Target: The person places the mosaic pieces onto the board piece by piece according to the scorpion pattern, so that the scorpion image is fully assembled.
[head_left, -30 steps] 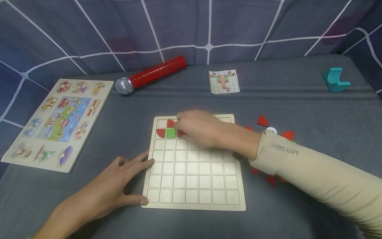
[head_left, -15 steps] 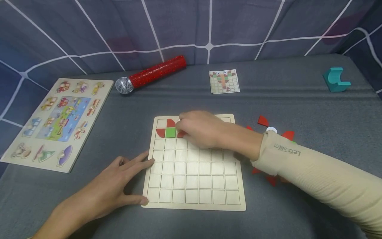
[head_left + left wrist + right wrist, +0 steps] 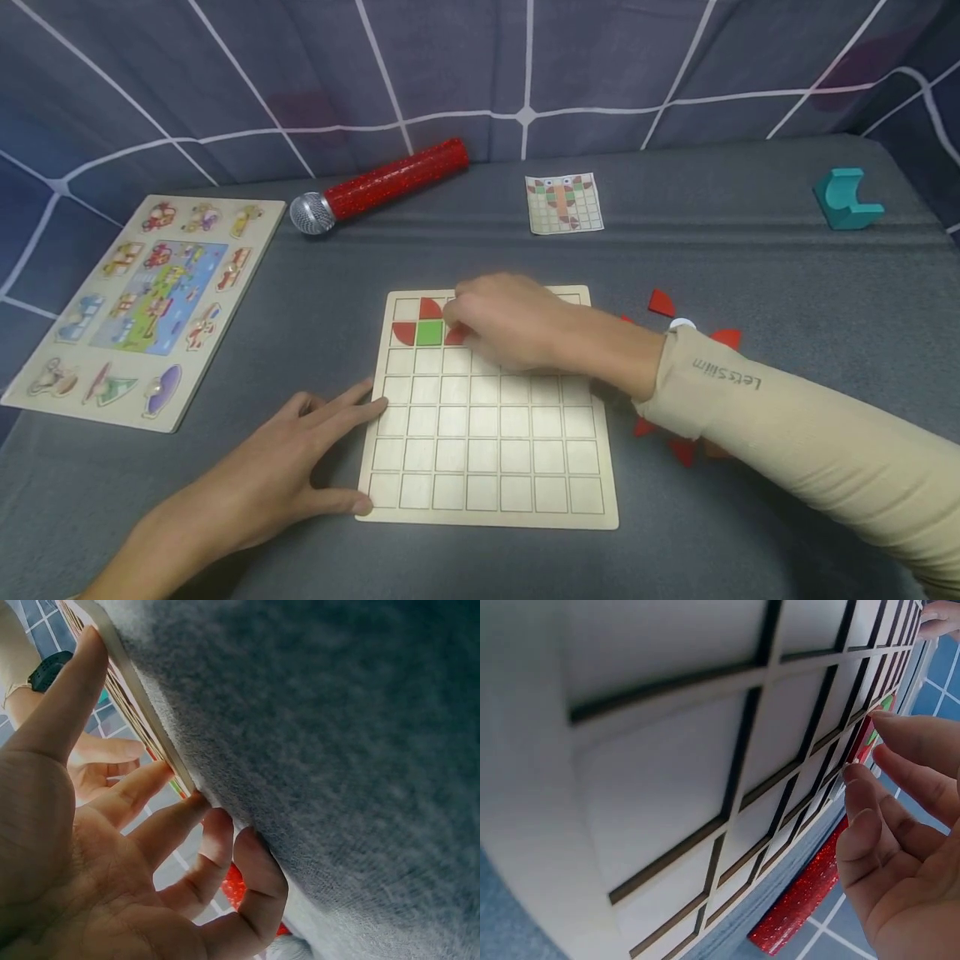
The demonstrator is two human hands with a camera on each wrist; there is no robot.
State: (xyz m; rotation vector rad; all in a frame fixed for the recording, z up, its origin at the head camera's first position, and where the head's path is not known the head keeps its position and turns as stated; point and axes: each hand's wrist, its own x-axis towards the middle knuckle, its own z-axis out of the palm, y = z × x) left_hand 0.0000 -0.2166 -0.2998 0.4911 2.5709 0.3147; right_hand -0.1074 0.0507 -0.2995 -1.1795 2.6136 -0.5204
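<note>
In the head view a wooden grid board (image 3: 482,425) lies in front of me. Its upper left cells hold a green square (image 3: 429,333) and red quarter-circle pieces (image 3: 403,334). My right hand (image 3: 517,321) is over the top rows, its fingertips at another red quarter-circle piece (image 3: 455,336) beside the green square. The right wrist view has thumb and fingertips (image 3: 851,772) on either side of that red piece (image 3: 861,741). My left hand (image 3: 277,467) rests at the board's left edge, thumb and fingers spread and touching it. Cells under the right hand are hidden.
Loose red pieces (image 3: 661,302) and a white piece (image 3: 681,323) lie right of the board, partly behind my sleeve (image 3: 787,425). A pattern card (image 3: 564,203), red microphone (image 3: 397,177), picture puzzle (image 3: 253,242) and teal block (image 3: 847,204) surround it.
My right hand shifts very slightly to the right, uncovering a little more of the red piece beside the green square. The left hand and the board stay still.
</note>
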